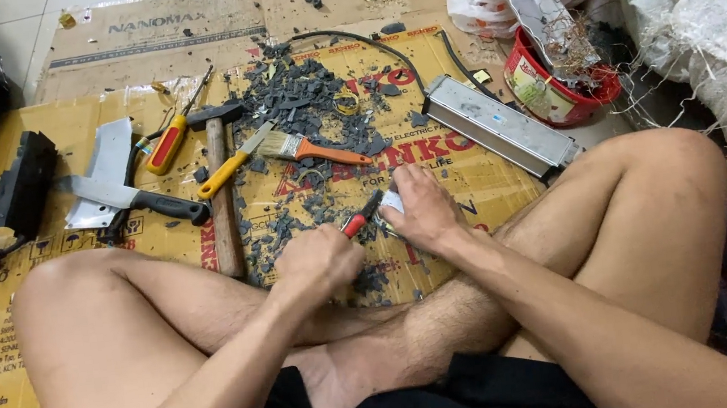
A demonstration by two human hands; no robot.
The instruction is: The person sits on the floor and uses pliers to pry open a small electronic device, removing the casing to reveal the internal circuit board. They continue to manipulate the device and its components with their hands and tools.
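Your left hand (320,258) was fisted tight around a red-handled tool (359,218), while your right hand (418,207) curled its fingers over a small white part (391,201) on the cardboard (469,179), just near of the paintbrush (308,149).

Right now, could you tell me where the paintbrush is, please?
The paintbrush lies on the cardboard ahead of both hands, among grey fragments, right of the hammer.
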